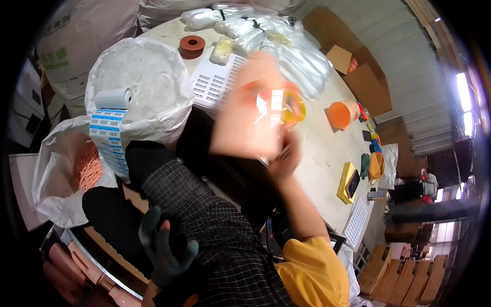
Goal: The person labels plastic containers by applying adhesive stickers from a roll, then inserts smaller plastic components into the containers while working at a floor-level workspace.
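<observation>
My right hand point(285, 161) is bare and closed at the lower right edge of a large peach-coloured plastic piece point(240, 128), tall and smooth-sided. Motion blur hides its exact kind. A yellow ring like a tape roll point(295, 106) shows beside the piece, just above the hand; whether they touch I cannot tell. Down at the lower left, my left hand point(166, 248) wears a grey-green glove. Its fingers are spread, with nothing in them, beside my checked apron point(204, 204).
A white sack of clear pieces point(148, 66) carries a label roll point(113, 98). Below stands a bag of peach strips point(89, 166). The table point(317, 153) bears a brown tape roll point(192, 46), a label sheet point(209, 84), plastic bags point(302, 61) and an orange cup point(341, 114). Peach parts point(84, 261) fill a box.
</observation>
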Tool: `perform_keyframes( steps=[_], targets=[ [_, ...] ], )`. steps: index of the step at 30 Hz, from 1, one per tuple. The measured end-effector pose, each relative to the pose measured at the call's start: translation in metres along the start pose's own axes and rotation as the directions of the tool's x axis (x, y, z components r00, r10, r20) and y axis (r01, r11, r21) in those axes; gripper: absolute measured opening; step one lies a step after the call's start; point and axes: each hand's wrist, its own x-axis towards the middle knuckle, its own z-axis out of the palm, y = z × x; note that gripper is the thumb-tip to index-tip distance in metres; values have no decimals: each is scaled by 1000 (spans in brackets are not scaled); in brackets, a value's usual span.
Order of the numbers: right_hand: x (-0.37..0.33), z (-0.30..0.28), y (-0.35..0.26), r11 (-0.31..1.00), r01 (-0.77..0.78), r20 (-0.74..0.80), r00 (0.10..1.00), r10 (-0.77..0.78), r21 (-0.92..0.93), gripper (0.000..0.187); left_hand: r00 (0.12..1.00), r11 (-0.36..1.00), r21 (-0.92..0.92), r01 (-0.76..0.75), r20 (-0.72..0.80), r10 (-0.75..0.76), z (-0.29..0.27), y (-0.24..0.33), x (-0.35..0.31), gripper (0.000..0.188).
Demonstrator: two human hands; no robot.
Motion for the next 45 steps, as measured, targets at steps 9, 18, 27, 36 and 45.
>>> perform_keyframes(
  steps=[9, 18, 27, 36, 45],
  targets=[
    [-17, -133, 264, 639, -145, 3, 974, 225, -756, 33, 962, 906, 323, 272, -98, -254, -48, -78, -49, 49],
    [22, -177, 257, 412, -122, -73, 988, 133, -903, 38, -669, -493, -505, 708, -703, -242, -118, -197, -393, 104],
    [40, 51, 159, 996, 69, 252, 966, -52, -56, 43, -806, -84, -824, 560, -520, -282, -210, -88, -651, 69],
    [-65, 194, -230, 167, -897, 887, 349, -302, 409, 105, 504, 655, -335, 677, -438, -744, -35, -9, -236, 33],
    [-4, 112, -184, 411, -627, 726, 673, -143, 662, 99, 740, 712, 209, 671, -262, -620, -81, -36, -104, 55]
  ],
)
